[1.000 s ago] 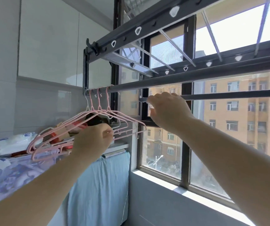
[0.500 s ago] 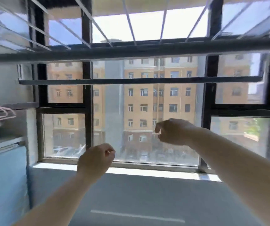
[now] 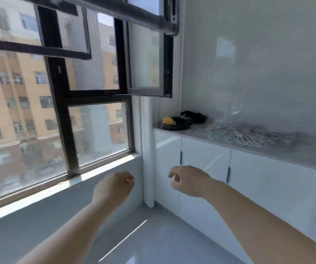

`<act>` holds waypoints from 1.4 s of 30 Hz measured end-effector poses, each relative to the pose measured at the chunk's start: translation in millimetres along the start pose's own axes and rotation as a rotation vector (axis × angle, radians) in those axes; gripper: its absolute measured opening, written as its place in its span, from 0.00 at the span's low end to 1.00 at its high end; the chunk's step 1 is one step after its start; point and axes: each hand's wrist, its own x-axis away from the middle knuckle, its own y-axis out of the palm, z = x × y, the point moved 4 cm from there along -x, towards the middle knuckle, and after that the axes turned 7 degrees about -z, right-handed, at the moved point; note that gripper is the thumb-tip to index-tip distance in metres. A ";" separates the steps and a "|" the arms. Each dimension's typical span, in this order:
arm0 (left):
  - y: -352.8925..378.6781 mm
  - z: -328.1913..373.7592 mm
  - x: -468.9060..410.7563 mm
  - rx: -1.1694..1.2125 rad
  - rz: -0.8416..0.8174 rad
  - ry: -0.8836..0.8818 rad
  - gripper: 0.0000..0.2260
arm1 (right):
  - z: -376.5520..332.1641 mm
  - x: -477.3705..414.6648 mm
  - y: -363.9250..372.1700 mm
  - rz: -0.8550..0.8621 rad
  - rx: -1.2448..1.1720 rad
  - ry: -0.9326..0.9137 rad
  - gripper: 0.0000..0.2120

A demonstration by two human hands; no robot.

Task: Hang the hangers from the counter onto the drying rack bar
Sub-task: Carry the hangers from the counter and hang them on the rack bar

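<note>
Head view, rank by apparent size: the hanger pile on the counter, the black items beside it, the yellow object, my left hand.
1. hanger pile
2. left hand and black items look alike; the hand is nearer the camera, so unranked
3. yellow object

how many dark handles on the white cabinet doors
2. The first handle is below the black items; the second handle is below the hanger pile. More may lie off-frame right.

no readable text, labels, brands, numbers, no signs anywhere
</note>
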 end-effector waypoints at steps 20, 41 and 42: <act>270.2 213.0 -240.4 0.143 -0.424 0.263 0.10 | 377.7 -10.8 -21.9 0.316 -0.149 0.793 0.14; 433.1 420.7 -388.9 0.224 -0.305 0.264 0.07 | 675.1 -123.0 -93.9 0.559 0.173 0.772 0.17; 434.9 430.8 -398.2 0.234 -0.275 0.272 0.07 | 674.2 -123.4 -96.4 0.591 0.191 0.753 0.16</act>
